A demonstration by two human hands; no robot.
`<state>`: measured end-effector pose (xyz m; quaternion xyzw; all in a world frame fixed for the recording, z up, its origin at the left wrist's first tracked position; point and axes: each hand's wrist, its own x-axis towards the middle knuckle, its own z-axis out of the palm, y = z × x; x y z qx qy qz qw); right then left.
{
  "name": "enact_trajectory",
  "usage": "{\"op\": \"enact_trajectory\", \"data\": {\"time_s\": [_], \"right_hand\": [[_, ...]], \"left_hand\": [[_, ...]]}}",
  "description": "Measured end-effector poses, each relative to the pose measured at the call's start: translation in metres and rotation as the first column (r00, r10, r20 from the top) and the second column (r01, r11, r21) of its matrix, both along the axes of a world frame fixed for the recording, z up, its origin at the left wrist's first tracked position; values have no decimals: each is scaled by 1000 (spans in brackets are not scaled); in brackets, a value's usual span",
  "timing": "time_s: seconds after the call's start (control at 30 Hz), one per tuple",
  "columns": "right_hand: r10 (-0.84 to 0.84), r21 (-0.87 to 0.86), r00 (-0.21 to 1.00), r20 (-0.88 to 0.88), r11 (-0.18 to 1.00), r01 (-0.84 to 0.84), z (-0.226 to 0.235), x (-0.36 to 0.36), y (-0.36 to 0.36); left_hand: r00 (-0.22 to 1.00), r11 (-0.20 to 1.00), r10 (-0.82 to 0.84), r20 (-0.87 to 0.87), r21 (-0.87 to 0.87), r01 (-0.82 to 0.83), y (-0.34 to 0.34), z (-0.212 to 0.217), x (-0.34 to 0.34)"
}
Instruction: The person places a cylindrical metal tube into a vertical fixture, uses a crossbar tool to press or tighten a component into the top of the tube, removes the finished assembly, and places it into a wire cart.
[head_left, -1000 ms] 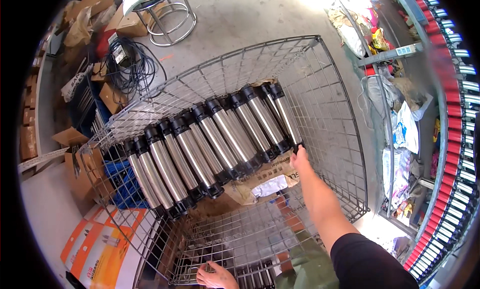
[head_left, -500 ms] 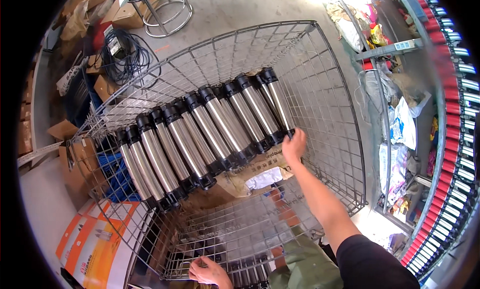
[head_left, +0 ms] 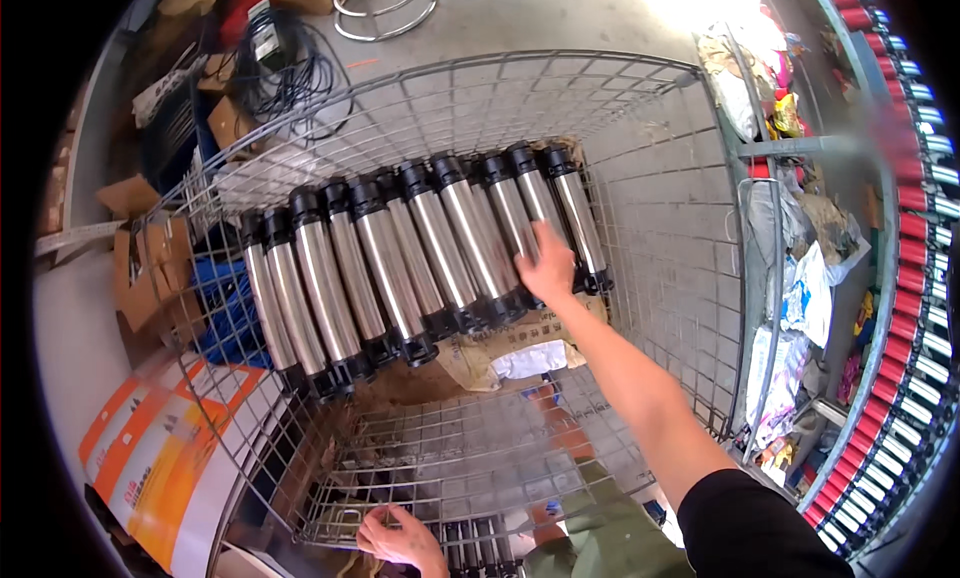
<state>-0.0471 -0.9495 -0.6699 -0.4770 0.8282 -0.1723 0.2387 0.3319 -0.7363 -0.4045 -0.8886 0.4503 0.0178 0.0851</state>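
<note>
Right hand (head_left: 547, 268) on a black-capped steel cylinder (head_left: 537, 200), in a row of others (head_left: 385, 263) inside a wire basket (head_left: 560, 54).
From the right grip, the cylinder's upper cap lies toward eleven o'clock, its long axis running roughly eleven to five; the row's end cylinder (head_left: 580, 213) sits just beside, toward one. The right fingers are partly bent against the steel; whether they close round it cannot be told. The left hand (head_left: 403, 541), farther from the row, is toward seven, loosely curled near the basket's wires, its hold unclear.
</note>
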Motion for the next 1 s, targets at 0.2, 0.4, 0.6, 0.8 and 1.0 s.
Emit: {"op": "enact_trajectory", "data": {"time_s": [0.2,0.4,0.6,0.8,1.0], "right_hand": [[-364,392,880,-306,794,465,-22,-56,13],[-341,50,745,574,922,384,-31,-121,-29],[-329,22,782,529,927,374,36,26,-20],[52,-98,736,675,995,20,199,207,94],[657,-202,538,528,712,-672,363,349,241]], "left_hand": [[998,999,38,-53,-11,-38,-10,4,-12],[993,995,-20,-115,-95,9,-23,4,-17],[994,979,90,-67,-177,-101,-19,20,-10],[930,930,29,-365,-331,-159,5,23,9],[713,624,-62,-698,-585,-518,235,59,68]]}}
